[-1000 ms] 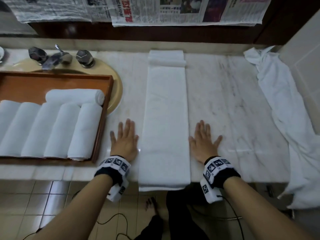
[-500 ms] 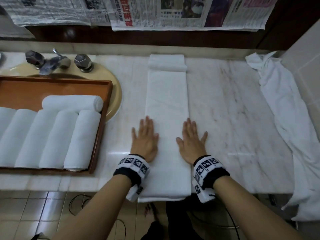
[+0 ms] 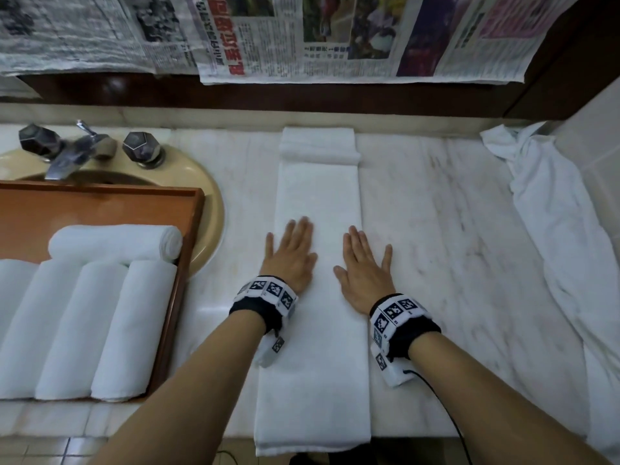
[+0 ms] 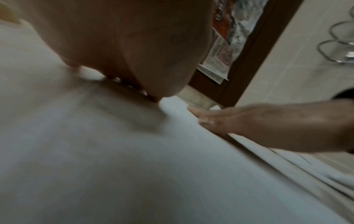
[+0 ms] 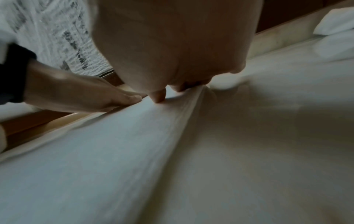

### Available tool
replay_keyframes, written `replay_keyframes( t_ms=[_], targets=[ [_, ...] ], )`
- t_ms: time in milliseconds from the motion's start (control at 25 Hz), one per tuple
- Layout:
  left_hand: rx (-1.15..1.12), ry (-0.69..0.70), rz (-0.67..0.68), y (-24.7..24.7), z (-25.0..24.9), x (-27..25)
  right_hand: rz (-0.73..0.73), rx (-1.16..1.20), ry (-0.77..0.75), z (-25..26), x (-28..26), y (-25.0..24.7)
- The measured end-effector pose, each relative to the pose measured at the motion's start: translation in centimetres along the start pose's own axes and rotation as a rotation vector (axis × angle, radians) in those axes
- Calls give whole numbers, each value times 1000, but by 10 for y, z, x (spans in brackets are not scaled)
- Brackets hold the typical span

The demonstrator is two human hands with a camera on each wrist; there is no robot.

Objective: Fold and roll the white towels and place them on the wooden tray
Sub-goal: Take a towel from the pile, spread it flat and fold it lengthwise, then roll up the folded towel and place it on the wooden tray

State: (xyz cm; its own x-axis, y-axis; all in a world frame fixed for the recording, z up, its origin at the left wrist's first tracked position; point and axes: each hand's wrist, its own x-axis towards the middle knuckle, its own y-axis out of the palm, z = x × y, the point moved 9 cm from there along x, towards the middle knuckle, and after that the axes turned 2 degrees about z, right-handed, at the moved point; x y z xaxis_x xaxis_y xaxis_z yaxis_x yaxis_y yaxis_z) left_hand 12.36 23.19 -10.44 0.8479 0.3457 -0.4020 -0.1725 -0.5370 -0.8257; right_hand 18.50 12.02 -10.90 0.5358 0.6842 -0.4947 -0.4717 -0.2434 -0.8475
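Flat hands on a long folded towel, marble counter.

Marble counter (image 3: 436, 229) across the whole view, sink (image 3: 208, 209) at far left. Loose towel (image 3: 553, 229) draped along the right edge. Folded towel (image 3: 318, 364) laid lengthwise at centre, near end hanging over the counter's front edge, far end doubled back. Wooden tray (image 3: 188, 263) over the sink, holding rolled towels (image 3: 84, 323). Left hand (image 3: 291, 260) and right hand (image 3: 362, 270) palm-down on the folded towel, fingers straight, gripping nothing.
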Motion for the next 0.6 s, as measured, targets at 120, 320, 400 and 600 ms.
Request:
replay_keyframes(
  t_ms=[120,320,400,600],
  targets=[
    [55,-189,1,-12,47,6,10,-14,48,-6,4,3],
    [115,-179,33,-30,49,42,15,-28,34,-7,43,-22],
    [137,-221,39,-50,53,62,33,-39,46,-11,63,-42],
    [153,-31,36,-28,13,23,53,-78,-111,16,27,-18]
  ],
)
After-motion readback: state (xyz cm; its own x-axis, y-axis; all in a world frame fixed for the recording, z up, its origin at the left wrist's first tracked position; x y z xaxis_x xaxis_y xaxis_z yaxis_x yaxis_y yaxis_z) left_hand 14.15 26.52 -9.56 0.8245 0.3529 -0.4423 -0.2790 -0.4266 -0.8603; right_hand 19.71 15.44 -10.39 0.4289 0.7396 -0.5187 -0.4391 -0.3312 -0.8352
